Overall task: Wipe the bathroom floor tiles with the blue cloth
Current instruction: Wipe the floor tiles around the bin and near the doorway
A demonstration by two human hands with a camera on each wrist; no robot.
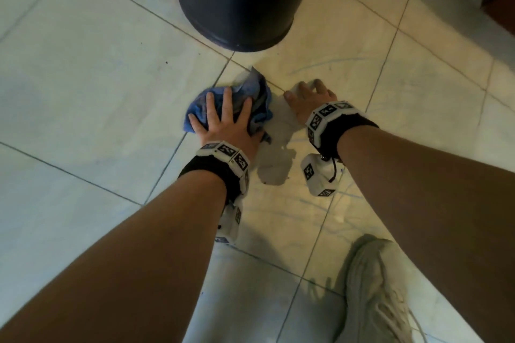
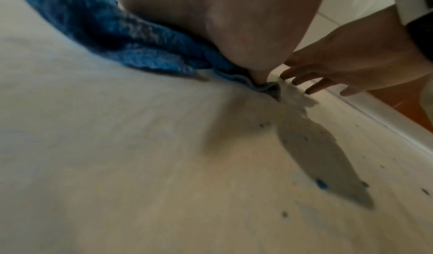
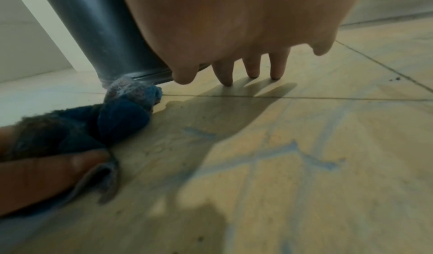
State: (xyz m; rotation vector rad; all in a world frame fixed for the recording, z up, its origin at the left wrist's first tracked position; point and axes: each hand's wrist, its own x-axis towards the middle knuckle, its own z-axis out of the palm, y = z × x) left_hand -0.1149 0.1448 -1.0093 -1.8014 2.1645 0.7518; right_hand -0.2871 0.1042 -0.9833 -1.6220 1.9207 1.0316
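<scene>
My left hand (image 1: 223, 122), fingers spread flat, presses the bunched blue cloth (image 1: 252, 92) onto the floor tiles (image 1: 83, 69), the bin (image 1: 239, 0) at twelve o'clock, my right hand (image 1: 312, 99) splayed empty at three o'clock; I'd sweep with even pressure.

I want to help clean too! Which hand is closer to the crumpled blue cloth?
Left. The left hand presses flat on the crumpled blue cloth. The right hand rests fingertips on the floor tiles beside it, not touching.

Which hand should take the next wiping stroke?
Left. The left hand already presses the blue cloth to the floor tiles; the right hand only props on fingertips beside it.
</scene>
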